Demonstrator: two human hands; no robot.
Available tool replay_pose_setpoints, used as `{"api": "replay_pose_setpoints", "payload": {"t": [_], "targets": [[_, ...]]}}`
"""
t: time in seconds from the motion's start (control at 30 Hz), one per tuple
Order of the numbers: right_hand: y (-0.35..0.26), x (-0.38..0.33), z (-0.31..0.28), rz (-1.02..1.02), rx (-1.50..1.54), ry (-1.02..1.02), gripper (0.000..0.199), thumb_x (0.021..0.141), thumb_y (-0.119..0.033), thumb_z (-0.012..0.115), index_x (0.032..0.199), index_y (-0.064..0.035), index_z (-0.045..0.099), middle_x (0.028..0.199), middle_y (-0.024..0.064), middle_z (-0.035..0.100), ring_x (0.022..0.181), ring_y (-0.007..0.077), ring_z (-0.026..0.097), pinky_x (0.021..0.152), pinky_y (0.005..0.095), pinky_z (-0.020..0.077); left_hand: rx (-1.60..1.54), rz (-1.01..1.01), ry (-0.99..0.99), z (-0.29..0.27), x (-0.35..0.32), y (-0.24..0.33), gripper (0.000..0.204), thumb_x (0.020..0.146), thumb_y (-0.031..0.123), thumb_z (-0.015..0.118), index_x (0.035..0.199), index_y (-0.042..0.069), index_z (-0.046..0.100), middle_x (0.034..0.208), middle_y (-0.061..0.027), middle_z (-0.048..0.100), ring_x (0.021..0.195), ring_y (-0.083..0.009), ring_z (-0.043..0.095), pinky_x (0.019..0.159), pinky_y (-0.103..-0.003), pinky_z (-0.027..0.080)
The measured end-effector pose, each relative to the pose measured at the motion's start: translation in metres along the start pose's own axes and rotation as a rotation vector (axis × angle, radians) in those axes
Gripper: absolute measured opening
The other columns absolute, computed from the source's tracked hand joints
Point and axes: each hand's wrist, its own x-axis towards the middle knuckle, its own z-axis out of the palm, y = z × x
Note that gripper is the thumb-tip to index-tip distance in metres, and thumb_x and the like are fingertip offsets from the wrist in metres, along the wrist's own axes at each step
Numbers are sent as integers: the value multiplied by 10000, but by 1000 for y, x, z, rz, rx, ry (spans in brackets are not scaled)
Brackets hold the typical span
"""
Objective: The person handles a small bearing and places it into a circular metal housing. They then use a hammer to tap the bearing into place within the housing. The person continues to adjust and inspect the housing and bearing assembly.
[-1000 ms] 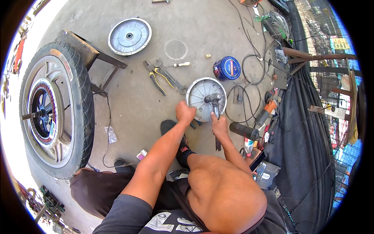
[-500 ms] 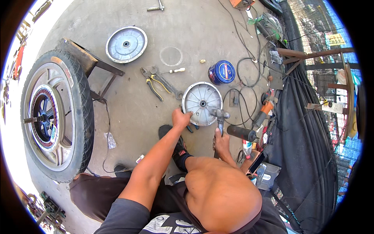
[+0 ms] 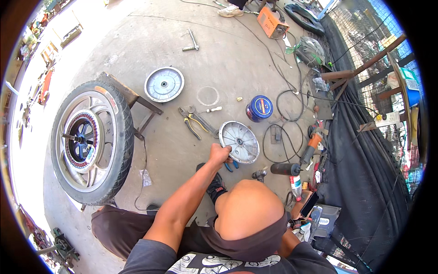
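My left hand (image 3: 220,154) is closed on the near left rim of a round grey metal hub cover (image 3: 246,148), which is tilted. Beneath that hand, blue-handled pliers (image 3: 232,166) show in part. A hammer (image 3: 259,175) shows only its head beside my raised knee; its handle is hidden. My right forearm (image 3: 288,242) passes behind the knee, and the hand is out of sight. Left of the cover lie yellow-handled pliers (image 3: 193,123), a wrench (image 3: 210,127) and a white-handled screwdriver (image 3: 212,109). A second hub cover (image 3: 164,84) rests farther off.
At left a tyred wheel (image 3: 114,150) leans against a metal-legged stand (image 3: 146,105). A blue tub (image 3: 259,108) sits beyond the cover. Cables (image 3: 292,119), an orange angle grinder (image 3: 312,145) and a black cylinder (image 3: 285,169) lie at right. Someone else's shoe (image 3: 231,11) shows far off.
My right hand and the hammer's handle have gone out of sight behind my knee; the hammer head sits lower. The hub cover is now tilted in my left hand. The view has shifted.
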Motion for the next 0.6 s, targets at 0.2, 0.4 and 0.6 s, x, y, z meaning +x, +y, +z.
{"api": "replay_pose_setpoints", "payload": {"t": [0.2,0.4,0.6], "targets": [[20,10,1,-59,-42,-43,486,973,-458,550,889,9,653,719,120,649,642,200,616,598,391,467,45,73,92,-23,-38,30,201,830,65,636,811,-135,630,665,-186,655,468,-232,637,397,-328,535],[16,9,-3,-145,-5,-94,503,973,-486,531,930,3,640,736,121,650,638,199,612,596,385,470,13,239,241,-50,-74,61,202,809,72,628,744,-119,629,614,-173,638,451,-234,635,400,-344,540],[14,6,3,-224,12,-168,524,973,-514,511,971,-3,627,752,123,651,634,197,608,593,380,474,43,329,327,-73,-117,94,214,790,83,623,683,-102,624,603,-162,633,450,-225,633,392,-341,526]]}}
